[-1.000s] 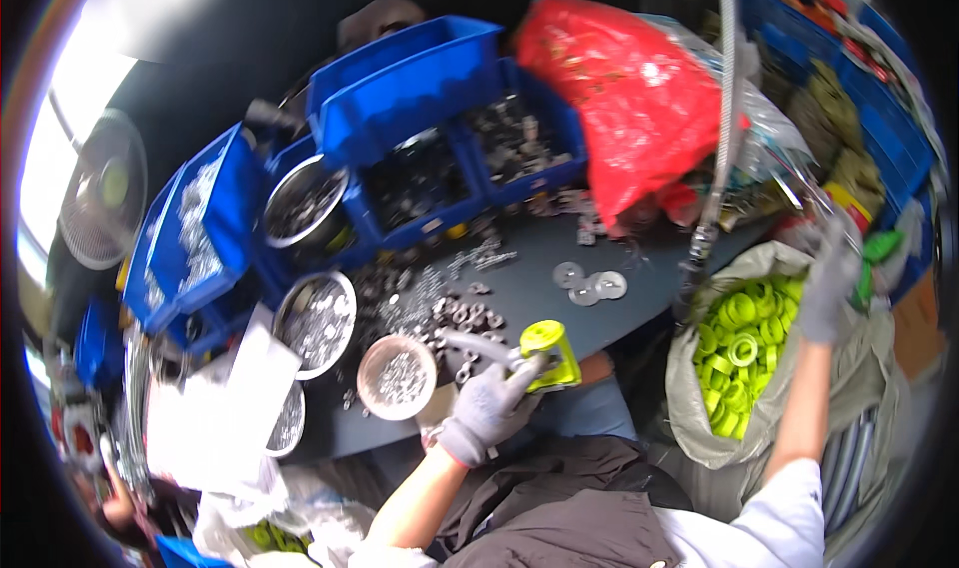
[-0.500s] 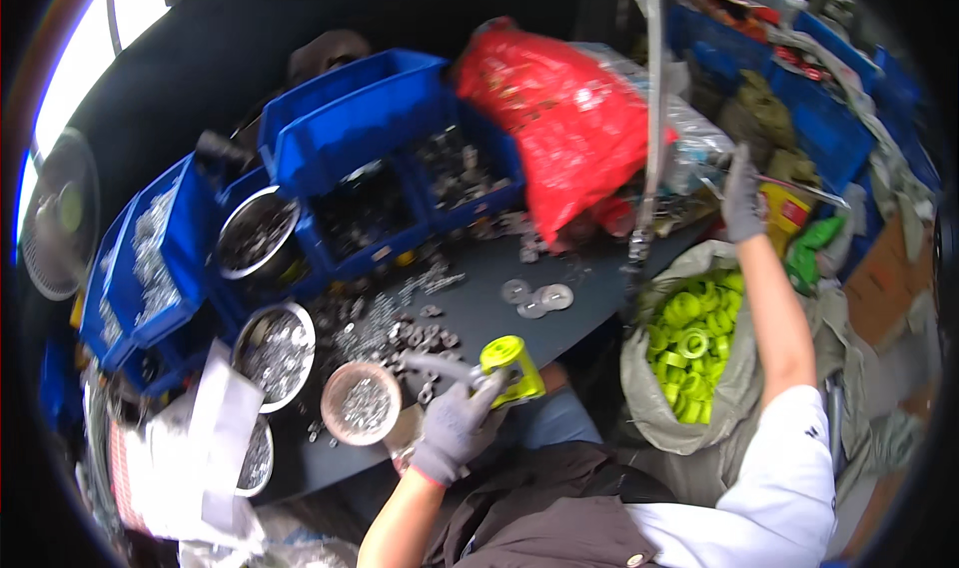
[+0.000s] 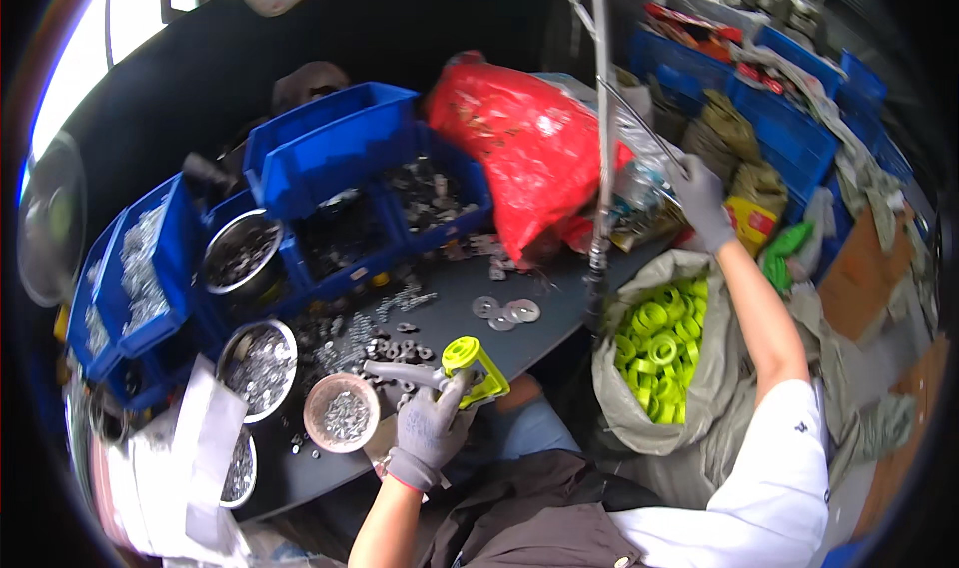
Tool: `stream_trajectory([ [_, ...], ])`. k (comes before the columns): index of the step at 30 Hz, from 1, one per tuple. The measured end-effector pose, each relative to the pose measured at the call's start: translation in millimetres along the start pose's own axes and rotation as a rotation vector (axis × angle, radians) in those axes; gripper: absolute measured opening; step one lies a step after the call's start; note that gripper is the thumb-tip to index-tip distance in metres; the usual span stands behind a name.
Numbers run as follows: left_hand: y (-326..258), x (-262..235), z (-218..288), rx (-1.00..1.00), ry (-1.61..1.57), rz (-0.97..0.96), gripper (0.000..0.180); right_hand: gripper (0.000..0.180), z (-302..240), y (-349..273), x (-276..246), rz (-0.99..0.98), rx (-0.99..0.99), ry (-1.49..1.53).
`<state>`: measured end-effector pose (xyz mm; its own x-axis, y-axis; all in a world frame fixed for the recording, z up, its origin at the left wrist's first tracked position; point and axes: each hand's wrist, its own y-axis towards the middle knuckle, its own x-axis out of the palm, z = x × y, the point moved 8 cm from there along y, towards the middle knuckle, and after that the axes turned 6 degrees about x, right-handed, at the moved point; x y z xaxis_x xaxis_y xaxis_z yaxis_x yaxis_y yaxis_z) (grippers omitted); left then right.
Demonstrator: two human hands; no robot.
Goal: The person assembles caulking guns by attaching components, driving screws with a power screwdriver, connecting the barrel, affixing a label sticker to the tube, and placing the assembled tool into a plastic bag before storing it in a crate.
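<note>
My left hand, in a grey glove, is closed round a bright yellow-green plastic frame with a round collar on top. A grey curved lever sticks out leftward beside the frame, above the table edge. My right hand, also gloved, is raised at the right near the upright metal pole. Its fingers are closed on a thin metal rod, which slants up and left past the pole. Below that arm stands a grey sack with yellow-green plastic rings in it.
Blue bins of metal parts line the table's back. Bowls of small hardware stand at left; loose nuts and clear discs lie on the dark table. A red plastic bag sits behind the metal pole.
My right hand has moved left toward the pole and closed more around the rod, which now slants up-left. The view has shifted; my left hand keeps hold of the yellow-green frame.
</note>
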<state>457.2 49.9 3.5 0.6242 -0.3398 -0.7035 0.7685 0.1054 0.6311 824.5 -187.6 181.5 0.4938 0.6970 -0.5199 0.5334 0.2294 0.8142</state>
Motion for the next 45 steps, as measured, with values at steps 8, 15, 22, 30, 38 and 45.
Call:
stream_trajectory([
  [8,0,-64,-31,-0.752,-1.486,0.552,0.06,0.042,-207,-155,-84,-0.304,-0.716,0.333],
  [15,-30,-84,-28,-0.758,-1.593,0.558,0.047,0.046,-273,-185,-59,-0.57,-0.699,0.516],
  [22,-56,-138,-48,-0.444,-0.387,0.824,0.064,0.049,-288,-198,-40,-0.592,-0.708,0.5],
  [30,-39,-148,-40,-0.397,-0.156,0.405,0.064,0.041,-269,-270,33,-1.588,0.655,1.194],
  [38,-40,-176,-15,-0.342,-0.191,0.455,0.069,0.044,-280,-286,24,-1.698,0.747,1.394],
  [45,-46,-175,38,-0.132,-0.091,0.397,0.084,0.038,-331,-267,18,-1.637,0.464,1.605],
])
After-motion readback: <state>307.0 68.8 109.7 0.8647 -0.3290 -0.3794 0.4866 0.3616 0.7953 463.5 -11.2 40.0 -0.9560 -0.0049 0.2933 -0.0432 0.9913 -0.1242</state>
